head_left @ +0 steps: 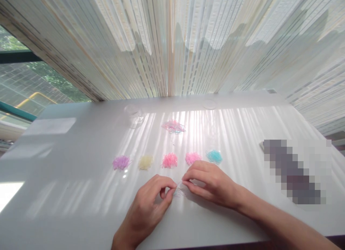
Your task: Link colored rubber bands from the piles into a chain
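My left hand (149,203) is closed in a pinch, thumb against forefinger, just above the white table (88,192). Close beside it, my right hand (212,181) pinches too. A thin pale band (180,185) runs between the two sets of fingertips; its exact shape is too fine to make out. A few pale, bluish thin loops lie under the fingertips. Beyond the hands is a row of small piles that look like tiny elastic bands: purple (121,162), yellow (146,162), coral (169,160), pink (192,158) and teal (214,156). My right hand partly covers the pink pile.
Farther back lies a mixed pile (174,126) of pink and bluish thin loops. A clear container (134,117) stands to its left, and a clear round lid (209,104) lies near the back edge. A blurred-out dark object (293,174) is at the right. Blinds (169,45) hang behind the table.
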`<move>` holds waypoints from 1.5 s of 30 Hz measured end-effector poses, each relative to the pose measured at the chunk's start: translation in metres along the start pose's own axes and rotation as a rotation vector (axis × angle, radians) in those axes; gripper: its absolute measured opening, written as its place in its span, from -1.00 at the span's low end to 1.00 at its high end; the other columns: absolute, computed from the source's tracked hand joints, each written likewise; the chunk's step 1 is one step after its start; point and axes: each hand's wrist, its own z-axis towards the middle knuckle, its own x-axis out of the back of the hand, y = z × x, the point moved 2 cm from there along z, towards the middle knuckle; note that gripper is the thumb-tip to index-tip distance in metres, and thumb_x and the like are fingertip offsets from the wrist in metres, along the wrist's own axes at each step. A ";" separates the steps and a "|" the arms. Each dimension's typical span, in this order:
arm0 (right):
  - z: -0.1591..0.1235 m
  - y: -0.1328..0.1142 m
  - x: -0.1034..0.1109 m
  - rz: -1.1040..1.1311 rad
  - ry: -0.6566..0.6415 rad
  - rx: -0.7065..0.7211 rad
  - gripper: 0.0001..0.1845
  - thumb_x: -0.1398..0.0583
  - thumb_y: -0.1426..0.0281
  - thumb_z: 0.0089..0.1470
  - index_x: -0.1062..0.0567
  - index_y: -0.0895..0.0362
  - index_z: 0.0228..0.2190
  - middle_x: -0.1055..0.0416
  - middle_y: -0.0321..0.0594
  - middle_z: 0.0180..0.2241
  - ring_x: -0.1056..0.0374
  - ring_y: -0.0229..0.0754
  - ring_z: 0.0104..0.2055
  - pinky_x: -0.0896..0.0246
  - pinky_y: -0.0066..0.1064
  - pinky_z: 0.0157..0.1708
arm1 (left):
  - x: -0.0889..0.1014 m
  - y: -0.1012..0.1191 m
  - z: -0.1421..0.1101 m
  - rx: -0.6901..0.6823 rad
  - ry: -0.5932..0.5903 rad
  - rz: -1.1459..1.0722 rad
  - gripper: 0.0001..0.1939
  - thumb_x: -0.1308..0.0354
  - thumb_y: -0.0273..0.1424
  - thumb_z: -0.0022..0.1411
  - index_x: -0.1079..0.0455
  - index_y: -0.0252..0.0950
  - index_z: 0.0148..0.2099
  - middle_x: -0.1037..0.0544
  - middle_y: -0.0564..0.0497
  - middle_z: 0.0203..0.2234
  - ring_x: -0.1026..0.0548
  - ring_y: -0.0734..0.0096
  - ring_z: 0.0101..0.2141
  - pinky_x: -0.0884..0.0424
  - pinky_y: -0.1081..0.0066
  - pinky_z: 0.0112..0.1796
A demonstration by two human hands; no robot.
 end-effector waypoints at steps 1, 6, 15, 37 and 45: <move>0.000 -0.001 0.000 0.010 0.011 0.002 -0.85 -0.16 0.43 0.36 -0.54 0.12 -0.24 -0.55 -0.20 -0.37 -0.41 -0.21 -0.34 -0.31 -0.39 -0.33 | 0.000 0.000 0.000 -0.009 0.027 -0.005 -0.85 -0.12 -0.55 0.40 -0.43 -0.20 -0.10 -0.57 0.07 -0.36 -0.45 0.49 -0.44 -0.46 0.49 -0.34; 0.001 -0.004 0.000 0.035 0.026 0.006 -0.87 -0.17 0.43 0.35 -0.53 0.11 -0.24 -0.54 -0.22 -0.38 -0.40 -0.22 -0.35 -0.31 -0.40 -0.34 | 0.002 -0.001 0.000 -0.015 0.107 0.021 -0.82 -0.15 -0.59 0.35 -0.46 -0.20 -0.12 -0.61 0.07 -0.33 -0.46 0.50 -0.46 -0.46 0.47 -0.35; -0.003 0.004 0.010 -0.111 0.088 -0.151 -0.87 -0.15 0.47 0.27 -0.48 0.09 -0.34 -0.48 -0.25 -0.44 -0.39 -0.23 -0.42 -0.29 -0.42 -0.41 | 0.001 -0.002 -0.001 -0.007 0.115 0.059 -0.82 -0.17 -0.56 0.37 -0.41 -0.20 -0.05 -0.58 0.06 -0.32 -0.42 0.52 -0.47 -0.45 0.48 -0.34; 0.001 -0.002 0.024 -0.031 0.187 -0.185 -0.87 -0.21 0.51 0.24 -0.51 0.10 -0.35 -0.47 -0.31 -0.47 -0.39 -0.29 -0.44 -0.31 -0.48 -0.43 | -0.003 -0.006 -0.004 -0.010 0.135 0.127 -0.79 -0.18 -0.45 0.43 -0.43 -0.25 0.08 -0.60 0.05 -0.33 -0.42 0.52 -0.51 -0.47 0.47 -0.34; 0.001 -0.009 0.009 0.029 0.094 -0.015 -0.87 -0.20 0.53 0.28 -0.54 0.14 -0.29 -0.49 -0.25 -0.43 -0.37 -0.26 -0.41 -0.28 -0.45 -0.41 | -0.002 0.002 0.000 -0.102 0.192 0.120 -0.86 -0.26 -0.48 0.38 -0.49 -0.23 -0.03 -0.69 0.08 -0.30 -0.48 0.54 -0.50 -0.45 0.49 -0.35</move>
